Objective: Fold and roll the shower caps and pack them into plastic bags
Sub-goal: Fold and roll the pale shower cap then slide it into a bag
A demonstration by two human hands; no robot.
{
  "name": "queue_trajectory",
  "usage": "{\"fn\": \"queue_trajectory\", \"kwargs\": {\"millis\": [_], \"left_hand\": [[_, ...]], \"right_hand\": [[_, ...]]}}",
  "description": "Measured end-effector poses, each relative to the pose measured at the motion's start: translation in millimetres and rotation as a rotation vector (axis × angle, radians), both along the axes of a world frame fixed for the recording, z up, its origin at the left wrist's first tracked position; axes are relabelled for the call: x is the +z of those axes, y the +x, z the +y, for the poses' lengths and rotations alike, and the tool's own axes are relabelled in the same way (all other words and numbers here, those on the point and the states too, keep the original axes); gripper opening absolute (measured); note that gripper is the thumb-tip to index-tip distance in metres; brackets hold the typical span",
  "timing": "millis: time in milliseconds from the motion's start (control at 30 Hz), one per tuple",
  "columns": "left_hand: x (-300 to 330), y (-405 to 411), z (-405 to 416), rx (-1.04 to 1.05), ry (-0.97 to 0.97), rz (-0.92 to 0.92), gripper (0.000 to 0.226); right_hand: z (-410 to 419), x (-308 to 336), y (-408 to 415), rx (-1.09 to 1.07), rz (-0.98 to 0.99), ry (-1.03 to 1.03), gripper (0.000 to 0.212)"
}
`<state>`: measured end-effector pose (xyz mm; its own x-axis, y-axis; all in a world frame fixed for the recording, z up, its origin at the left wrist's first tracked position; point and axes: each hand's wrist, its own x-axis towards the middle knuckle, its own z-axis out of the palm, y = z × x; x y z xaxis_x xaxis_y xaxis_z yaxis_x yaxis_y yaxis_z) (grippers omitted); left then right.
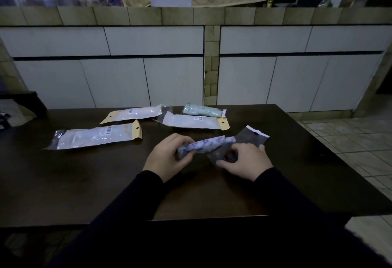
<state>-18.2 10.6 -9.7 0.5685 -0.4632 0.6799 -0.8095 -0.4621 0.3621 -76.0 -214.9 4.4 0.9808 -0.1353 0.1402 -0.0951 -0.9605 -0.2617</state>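
Gripping one end of a rolled shower cap [206,146], white with a purple print, the left hand [167,157] has its fingers curled round the roll and points its far end toward the right hand [246,161]. The right hand pinches the near edge of a clear plastic bag [239,143], thumb and fingers closed on the film, and the tip of the roll sits at or just inside the bag's mouth; which of the two cannot be told. Both hands are close together, just above the dark table [84,183], with black sleeves [131,204] running back toward the camera. Beyond the left hand lies a large packed bag [95,137] with a barcode label, and farther off another packed bag [133,114]. Beyond the right hand lies a third packed bag [195,121], with a rolled green-printed cap [201,109] in its own bag just behind it. Behind the table stand white cabinet doors [148,77].
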Motion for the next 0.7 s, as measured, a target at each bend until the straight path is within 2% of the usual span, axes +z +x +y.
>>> {"fn": "queue_trajectory", "kwargs": {"millis": [200, 433, 700], "left_hand": [[0, 0, 3, -0.012, 0.081, -0.054, 0.024], [0, -4, 19, -0.070, 0.210, -0.096, 0.022], [-4, -2, 34, -0.036, 0.258, -0.135, 0.032]], "right_hand": [[5, -2, 2, -0.031, -0.046, 0.039, 0.048], [-4, 7, 1, -0.018, 0.046, 0.079, 0.030], [-2, 2, 1, -0.001, -0.065, 0.069, 0.024]]}}
